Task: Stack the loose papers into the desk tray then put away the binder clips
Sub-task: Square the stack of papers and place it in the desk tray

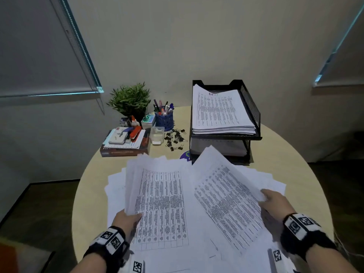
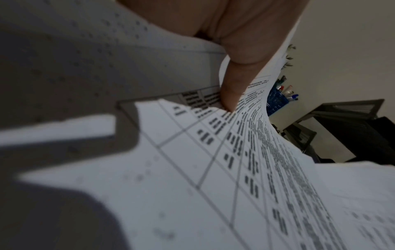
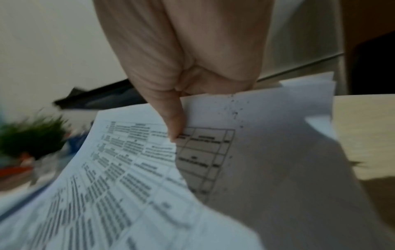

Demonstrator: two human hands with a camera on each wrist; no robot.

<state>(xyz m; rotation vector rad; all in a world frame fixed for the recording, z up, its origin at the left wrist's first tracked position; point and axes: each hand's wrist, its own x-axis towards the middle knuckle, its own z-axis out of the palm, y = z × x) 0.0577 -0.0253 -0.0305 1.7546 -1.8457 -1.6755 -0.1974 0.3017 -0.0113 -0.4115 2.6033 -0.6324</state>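
Loose printed papers [image 1: 197, 223] lie spread over the near half of the round table. My left hand [image 1: 129, 216] pinches a bundle of sheets [image 1: 157, 194] by its left edge, thumb on top [image 2: 229, 94], and lifts that edge. On the right, my right hand [image 1: 272, 201] pinches another printed sheet [image 1: 226, 192] at its right edge, thumb pressing the table print [image 3: 174, 125]. The black mesh desk tray [image 1: 254, 113] stands at the back right with a paper stack [image 1: 220, 113] in its top tier. Several black binder clips [image 1: 175, 137] lie scattered left of the tray.
A clear plastic box [image 1: 157, 135] sits beside the clips. Behind it stand a blue pen cup [image 1: 164, 120] and a potted plant [image 1: 130, 100]. A red stapler and small items rest on a pile of books [image 1: 124, 146] at the back left. Bare tabletop [image 1: 291, 160] shows at right.
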